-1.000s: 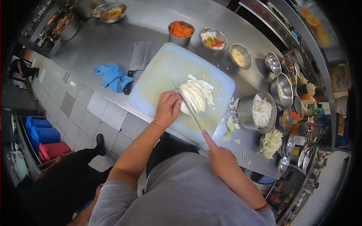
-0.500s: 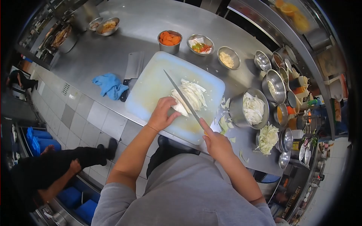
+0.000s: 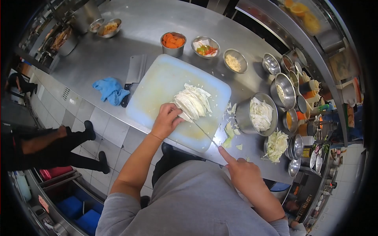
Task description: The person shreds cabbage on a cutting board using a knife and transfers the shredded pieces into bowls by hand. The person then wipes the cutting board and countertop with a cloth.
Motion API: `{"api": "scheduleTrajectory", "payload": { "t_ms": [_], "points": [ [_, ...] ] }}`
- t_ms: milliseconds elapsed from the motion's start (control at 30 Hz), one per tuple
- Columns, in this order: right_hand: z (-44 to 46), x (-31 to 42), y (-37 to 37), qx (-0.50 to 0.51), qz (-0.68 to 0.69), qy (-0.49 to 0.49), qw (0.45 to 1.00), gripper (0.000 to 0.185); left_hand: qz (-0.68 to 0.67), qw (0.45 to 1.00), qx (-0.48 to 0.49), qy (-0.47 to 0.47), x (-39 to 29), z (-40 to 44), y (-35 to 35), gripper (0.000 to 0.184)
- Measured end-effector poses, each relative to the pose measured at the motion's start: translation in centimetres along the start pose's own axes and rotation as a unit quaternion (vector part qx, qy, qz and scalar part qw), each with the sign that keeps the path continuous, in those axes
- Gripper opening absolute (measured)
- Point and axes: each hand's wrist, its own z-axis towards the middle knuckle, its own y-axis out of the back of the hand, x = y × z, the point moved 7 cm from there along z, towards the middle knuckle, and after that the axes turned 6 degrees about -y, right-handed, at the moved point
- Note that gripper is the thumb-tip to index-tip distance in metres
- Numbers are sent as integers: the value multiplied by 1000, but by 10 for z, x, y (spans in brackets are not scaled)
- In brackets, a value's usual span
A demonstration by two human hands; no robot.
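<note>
Down comes the knife (image 3: 205, 133) since the earlier frame: its blade, which then reached out past the cabbage, now sits low at the near side of the sliced cabbage (image 3: 193, 99), seen almost edge-on. Over on the left, the co-worker (image 3: 41, 147) has shifted too, legs now spread in a wide stance on the tiled floor (image 3: 106, 124).

And look at the left hand (image 3: 166, 121)! Fingers bent, thumb in close, it's grasping the near end of the cabbage, right by the blade. The right hand (image 3: 243, 173) has its fingers closed around the knife's handle, the index finger stretched forward toward the blade. Most of that handle is hidden by the hand.

The cabbage lies fanned in thin slices on the pale cutting board (image 3: 157, 82), loose shreds scattered about it. Just off the board's right edge, green leaf scraps (image 3: 229, 131) litter the worktop (image 3: 153, 19). Beside them stands a deep steel pot (image 3: 245, 118) of cut white cabbage, with a heap of paler green shreds (image 3: 277, 144) close by.

Across the far side, it's a row of three: carrot slices (image 3: 173, 39) in a steel container, a bowl of red and green pieces (image 3: 206, 50), then a bowl of pale minced bits (image 3: 233, 63). To the left, a cleaver (image 3: 136, 69) rests near a crumpled blue cloth (image 3: 110, 90).
</note>
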Motion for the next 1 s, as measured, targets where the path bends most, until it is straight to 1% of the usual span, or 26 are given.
{"api": "scheduleTrajectory", "payload": {
  "t_ms": [67,133,200,267,333,400,433,500,567,633,667,733,767,833,967,1000],
  "points": [
    [1,-2,5,6,-7,7,1000,69,1,1000,5,3,1,0,-1,40],
    [10,-5,6,68,9,-1,998,71,1,1000,3,-1,2,1,0,40],
    [22,-7,-2,82,32,5,996,73,5,1000,-1,-3,4,2,3,39],
    [44,-3,-21,96,59,10,994,75,-13,1000,-6,-4,3,2,4,39],
    [79,11,-54,119,116,-1,986,79,-14,1000,1,-3,4,2,4,37],
    [111,23,-98,103,140,-1,985,79,-13,1000,2,-5,4,2,2,36],
    [119,26,-105,88,165,-1,982,80,-14,1000,-13,-1,8,-1,1,37],
    [121,24,-92,70,164,18,984,79,-10,999,-32,-2,9,2,5,38],
    [113,20,-72,60,163,31,984,79,-15,1000,-26,-4,7,0,2,29],
    [93,17,-26,40,98,38,994,78,-7,999,-38,-3,-2,2,6,28],
    [81,14,-12,39,96,37,994,78,2,999,-51,0,-4,2,8,28],
    [58,9,11,26,25,35,999,77,6,999,-48,11,-2,0,6,28],
    [49,9,24,27,24,36,999,77,9,999,-43,21,0,-2,5,27],
    [35,5,28,118,21,1,993,74,11,999,-42,15,3,-4,2,27],
    [35,-1,19,94,27,16,995,73,14,999,-42,1,3,-1,2,26],
    [39,-2,14,72,33,36,996,74,14,999,-41,2,3,1,2,26]
  ]
}}
